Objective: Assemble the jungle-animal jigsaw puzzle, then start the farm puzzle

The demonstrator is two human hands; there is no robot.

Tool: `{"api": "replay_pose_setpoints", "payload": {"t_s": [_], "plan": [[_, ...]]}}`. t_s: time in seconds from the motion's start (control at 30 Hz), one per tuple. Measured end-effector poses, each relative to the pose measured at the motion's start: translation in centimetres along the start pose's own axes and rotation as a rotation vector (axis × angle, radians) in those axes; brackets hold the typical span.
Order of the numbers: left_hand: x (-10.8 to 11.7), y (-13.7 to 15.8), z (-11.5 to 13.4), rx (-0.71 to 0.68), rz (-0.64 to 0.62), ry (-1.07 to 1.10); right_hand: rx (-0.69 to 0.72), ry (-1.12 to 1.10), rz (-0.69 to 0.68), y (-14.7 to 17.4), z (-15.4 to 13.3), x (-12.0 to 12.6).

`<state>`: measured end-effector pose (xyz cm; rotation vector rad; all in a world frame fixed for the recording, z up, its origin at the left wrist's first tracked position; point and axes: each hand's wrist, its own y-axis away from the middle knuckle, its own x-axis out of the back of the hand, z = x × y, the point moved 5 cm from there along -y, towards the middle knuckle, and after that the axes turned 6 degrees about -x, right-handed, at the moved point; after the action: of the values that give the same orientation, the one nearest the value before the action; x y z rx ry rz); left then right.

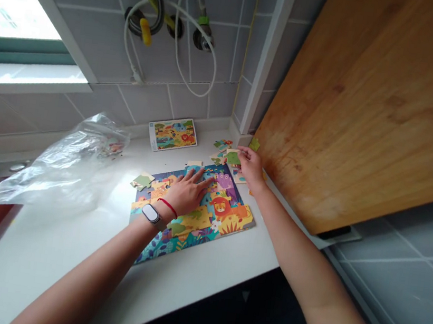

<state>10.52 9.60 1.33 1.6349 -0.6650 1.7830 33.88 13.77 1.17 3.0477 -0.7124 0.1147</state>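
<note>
Green shows on the puzzle piece [233, 158] in the right hand [243, 155], its fingers pinched narrow on the piece's edge just past the far right corner of the jigsaw puzzle [199, 237]. So the held piece sits at the fingertips, to the left of the right hand. The left hand [188, 190] lies palm down over the middle of the puzzle, fingers spread wide and gripping nothing, with a red cord [168, 207] and a fitness band [149, 213] at its wrist.

To the right of the left hand, the puzzle shows an orange lion [221, 207] and, farther back, a purple animal [224, 180]. One loose greenish piece [143, 180] rests at the puzzle's far left corner; more loose pieces [222, 145] lie beyond its far right corner, near the right hand. Behind the puzzle stands a picture card [175, 134]. Clear plastic bag [69, 156] material spreads over the white tabletop [80, 255] to the puzzle's left, and a large wooden board [367, 107] leans to its right.
</note>
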Motion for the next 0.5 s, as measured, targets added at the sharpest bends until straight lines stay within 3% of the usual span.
{"api": "replay_pose_setpoints", "payload": {"t_s": [0.13, 0.27, 0.4, 0.5], "plan": [[0.8, 1.6, 0.4, 0.034, -0.022, -0.047, 0.103, 0.292, 0.037, -0.3, -0.5, 0.3], [2.4, 1.2, -0.1, 0.064, -0.033, -0.073, 0.09, 0.549, -0.144, 0.3, -0.3, -0.7], [4.4, -3.1, -2.0, 0.067, 0.06, 0.046, 0.126, 0.709, -0.215, 1.0, -0.1, -1.3], [4.5, -7.7, -3.1, 0.041, 0.072, 0.081, 0.177, 0.776, -0.21, 1.3, -0.3, -1.5]]}}
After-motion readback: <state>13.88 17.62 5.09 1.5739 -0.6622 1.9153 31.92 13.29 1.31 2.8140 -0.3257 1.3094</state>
